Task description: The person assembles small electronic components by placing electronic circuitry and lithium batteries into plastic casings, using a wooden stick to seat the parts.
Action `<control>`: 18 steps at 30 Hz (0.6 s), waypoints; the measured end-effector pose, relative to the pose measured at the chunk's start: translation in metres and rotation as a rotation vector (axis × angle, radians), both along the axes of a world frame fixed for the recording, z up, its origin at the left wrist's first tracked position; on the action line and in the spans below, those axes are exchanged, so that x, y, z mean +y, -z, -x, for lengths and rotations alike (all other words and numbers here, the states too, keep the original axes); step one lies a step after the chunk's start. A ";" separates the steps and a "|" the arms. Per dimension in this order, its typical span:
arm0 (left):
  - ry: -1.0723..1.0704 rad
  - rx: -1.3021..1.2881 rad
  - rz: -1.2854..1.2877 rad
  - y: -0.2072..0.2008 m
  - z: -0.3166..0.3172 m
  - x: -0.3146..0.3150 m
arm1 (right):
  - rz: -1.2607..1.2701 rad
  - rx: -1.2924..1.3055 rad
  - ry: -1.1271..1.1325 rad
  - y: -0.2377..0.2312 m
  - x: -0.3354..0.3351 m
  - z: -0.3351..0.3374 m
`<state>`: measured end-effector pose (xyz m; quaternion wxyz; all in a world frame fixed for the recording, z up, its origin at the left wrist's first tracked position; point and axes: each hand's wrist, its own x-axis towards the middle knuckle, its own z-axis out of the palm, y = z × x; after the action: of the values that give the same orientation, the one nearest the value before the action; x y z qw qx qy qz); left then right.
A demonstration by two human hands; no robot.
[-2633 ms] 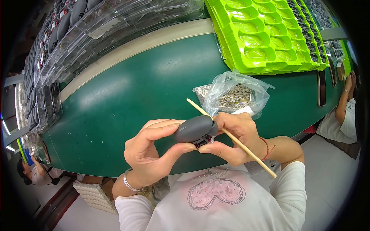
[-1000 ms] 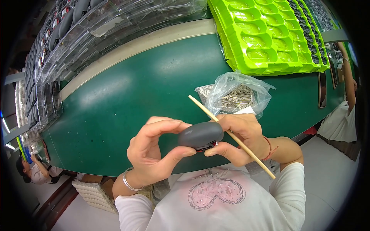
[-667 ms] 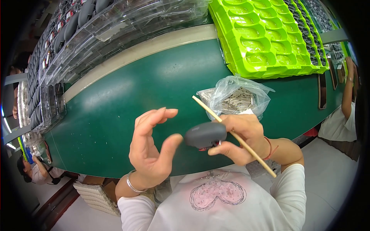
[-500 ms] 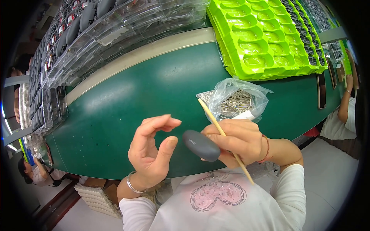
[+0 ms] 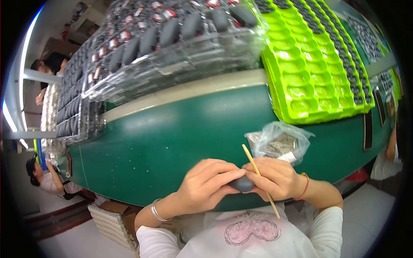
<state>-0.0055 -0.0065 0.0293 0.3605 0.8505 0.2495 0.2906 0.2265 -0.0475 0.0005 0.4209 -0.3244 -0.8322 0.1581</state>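
Close to my body, a smooth dark grey oval shell (image 5: pixel 242 185) is gripped between both hands at the table's near edge. My left hand (image 5: pixel 207 182) closes its fingertips and thumb on the shell's left side. On the other side my right hand (image 5: pixel 280 177) pinches the same shell. A thin pale wooden stick (image 5: pixel 272 204) also sits in my right hand, slanting between its fingers with both ends sticking out. Fingers hide most of the shell. Just beyond my right hand lies a clear plastic bag (image 5: pixel 272 134) of small metal pieces.
Stacked clear trays (image 5: pixel 180 58) of dark oval parts stand along the far left. Bright green trays (image 5: pixel 297 117), partly filled with dark pieces, are at the far right. The green table (image 5: pixel 142 146) curves around me. Other people (image 5: pixel 47 178) sit at the sides.
My left hand, open and apart before, has moved right and closed on the shell. The shell has turned within my fingers. The view has shifted, showing more of the far trays.
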 end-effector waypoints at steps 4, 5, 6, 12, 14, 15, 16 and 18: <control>-0.170 0.077 0.080 -0.015 0.015 0.011 | 0.045 0.060 0.037 -0.010 0.002 0.000; -0.287 0.113 0.039 -0.021 0.026 0.024 | 0.066 0.077 0.093 -0.010 0.003 -0.003; -0.442 0.124 -0.055 -0.030 0.037 0.039 | 0.061 0.073 0.089 -0.010 0.005 -0.006; -0.958 -0.038 -0.318 -0.087 0.121 0.153 | 0.131 0.090 0.135 -0.011 0.005 -0.005; -0.959 -0.037 -0.295 -0.087 0.129 0.193 | 0.128 0.081 0.149 -0.007 0.006 -0.006; -1.024 0.121 -0.338 -0.094 0.132 0.200 | 0.122 0.086 0.142 -0.008 0.006 -0.005; -1.078 0.280 -0.374 -0.095 0.135 0.206 | 0.121 0.089 0.141 -0.009 0.007 -0.005; -1.052 0.328 -0.340 -0.088 0.140 0.218 | 0.150 0.098 0.152 -0.011 0.010 -0.007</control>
<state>-0.1457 0.2110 0.1173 -0.0176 0.6920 0.6412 0.3312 0.2339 -0.0372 0.0113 0.4463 -0.4092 -0.7695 0.2029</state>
